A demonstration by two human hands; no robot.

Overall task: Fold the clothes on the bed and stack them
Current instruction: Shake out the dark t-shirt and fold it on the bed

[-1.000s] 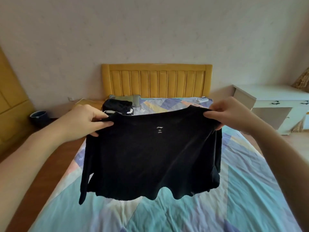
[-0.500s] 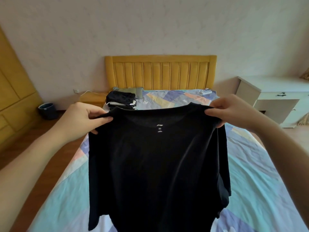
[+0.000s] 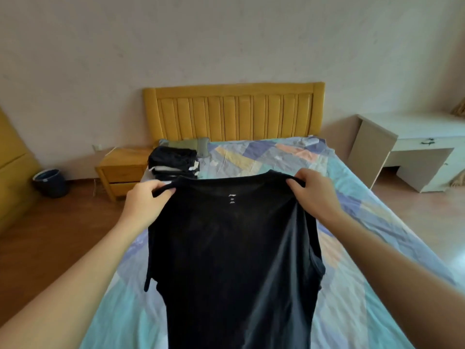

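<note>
Both grips pinch the black shirt (image 3: 234,248) at its shoulders — left hand (image 3: 144,205), right hand (image 3: 315,195) — above the bed (image 3: 352,311).

Black shirt (image 3: 234,248) held up over the bed (image 3: 352,248)

Left hand (image 3: 144,201) and right hand (image 3: 314,195) pinch its shoulders at frame centre; folded stack (image 3: 173,163) lies upper left of the shirt.

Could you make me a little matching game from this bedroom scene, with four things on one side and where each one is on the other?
Things:
1. black shirt
2. stack of folded clothes
3. wooden nightstand
4. dark bin

Places:
A. on the floor by the wall
B. held up by both hands
C. beside the bed, near the headboard
D. on the bed, in front of the pillow

Pairs: 1-B, 2-D, 3-C, 4-A
</note>
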